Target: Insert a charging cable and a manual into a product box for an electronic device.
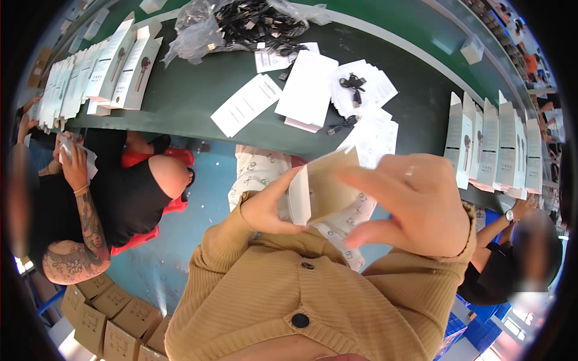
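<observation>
My left hand (pixel 272 206) grips a small white carton (pixel 299 197) in front of my chest, its open end facing up and a flap bent out. The brownish-grey inside of the carton shows, and how deep anything sits in it I cannot make out. Over the carton's right side hovers my right hand (pixel 418 204), thumb and forefinger spread apart, no object visible between them. Just beyond, on the dark green table, lie a stack of folded white leaflets (pixel 308 84), a fanned pile of leaflets (pixel 376 87) and a bundled black cable (pixel 353 84).
A plastic bag of black cables (pixel 250 27) lies at the back. White cartons stand in rows at left (pixel 129 72) and right (pixel 490 141). A co-worker (pixel 90 198) sits at left holding a white item; another (pixel 506 259) is at right. Brown boxes (pixel 120 319) stand lower left.
</observation>
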The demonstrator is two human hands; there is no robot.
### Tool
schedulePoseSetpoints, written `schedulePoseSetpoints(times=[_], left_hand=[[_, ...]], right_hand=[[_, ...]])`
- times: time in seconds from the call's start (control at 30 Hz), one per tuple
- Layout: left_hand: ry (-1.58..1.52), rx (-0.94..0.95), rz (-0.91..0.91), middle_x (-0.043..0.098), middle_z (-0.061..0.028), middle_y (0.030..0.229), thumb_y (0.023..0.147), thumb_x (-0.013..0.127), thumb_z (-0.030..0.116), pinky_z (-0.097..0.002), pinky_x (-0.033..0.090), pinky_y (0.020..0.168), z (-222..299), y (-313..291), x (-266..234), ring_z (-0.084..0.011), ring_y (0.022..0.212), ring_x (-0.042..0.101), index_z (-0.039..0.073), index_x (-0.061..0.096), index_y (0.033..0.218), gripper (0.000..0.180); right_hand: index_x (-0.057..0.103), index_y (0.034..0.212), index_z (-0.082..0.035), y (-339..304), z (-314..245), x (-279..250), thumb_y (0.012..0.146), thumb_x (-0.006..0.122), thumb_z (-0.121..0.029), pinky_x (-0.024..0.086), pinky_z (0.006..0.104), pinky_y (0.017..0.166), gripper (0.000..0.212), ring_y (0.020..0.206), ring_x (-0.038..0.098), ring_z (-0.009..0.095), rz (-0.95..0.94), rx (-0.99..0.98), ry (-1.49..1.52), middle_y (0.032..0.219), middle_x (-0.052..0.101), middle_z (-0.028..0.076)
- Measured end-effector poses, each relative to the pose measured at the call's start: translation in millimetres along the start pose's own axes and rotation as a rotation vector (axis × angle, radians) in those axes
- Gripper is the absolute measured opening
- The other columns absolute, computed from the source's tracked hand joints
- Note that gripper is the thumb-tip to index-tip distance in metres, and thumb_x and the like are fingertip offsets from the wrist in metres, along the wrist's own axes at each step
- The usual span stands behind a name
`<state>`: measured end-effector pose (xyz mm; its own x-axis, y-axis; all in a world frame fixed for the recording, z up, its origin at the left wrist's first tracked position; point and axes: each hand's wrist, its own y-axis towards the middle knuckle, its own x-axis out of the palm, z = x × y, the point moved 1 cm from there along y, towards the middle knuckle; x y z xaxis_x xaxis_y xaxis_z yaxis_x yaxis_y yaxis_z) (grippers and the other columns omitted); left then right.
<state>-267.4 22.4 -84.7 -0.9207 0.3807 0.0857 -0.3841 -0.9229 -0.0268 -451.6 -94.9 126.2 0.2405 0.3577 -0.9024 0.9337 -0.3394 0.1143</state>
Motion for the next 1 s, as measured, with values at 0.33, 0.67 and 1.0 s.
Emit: schedulePoseSetpoints(times=[0.33,0.67,1.0], left_hand=[[-0.548,0.153,0.046,0.013,-0.0166,0.150,0.083,0.055,0.063,-0.0426,0.021,0.111,40.1,65.5,54.9,-0.0290,0.139,0.018,0.007,-0.017,0.145,0.110],[1.041,0.234,0.871,0.051,-0.0187,0.128,0.076,0.072,0.019,-0.0432,0.038,0.098,67.5,26.9,-78.1,-0.0325,0.121,0.047,0.001,0.045,0.131,0.064],[1.298,-0.133,0.945,0.059,-0.0094,0.086,0.078,0.067,0.027,-0.0434,0.042,0.065,36.7,11.0,-121.2,-0.0294,0.080,0.058,0.004,0.057,0.115,0.045]], right_hand=[[0.055,0.101,-0.007,-76.3,7.0,107.7,0.063,0.080,-0.021,0.052,0.0369,0.070,0.047,0.093,0.062,0.038,0.608,0.558,0.161,0.126,0.051,0.027],[0.058,0.100,-0.009,-142.9,112.6,68.6,0.069,0.073,-0.022,0.046,0.0403,0.072,0.037,0.091,0.056,0.030,0.557,0.985,-0.657,0.099,0.059,0.010],[0.066,0.097,-0.008,-72.0,72.1,87.8,0.067,0.078,-0.019,0.039,0.0418,0.084,0.034,0.097,0.051,0.032,0.722,0.596,-0.440,0.104,0.057,0.013]])
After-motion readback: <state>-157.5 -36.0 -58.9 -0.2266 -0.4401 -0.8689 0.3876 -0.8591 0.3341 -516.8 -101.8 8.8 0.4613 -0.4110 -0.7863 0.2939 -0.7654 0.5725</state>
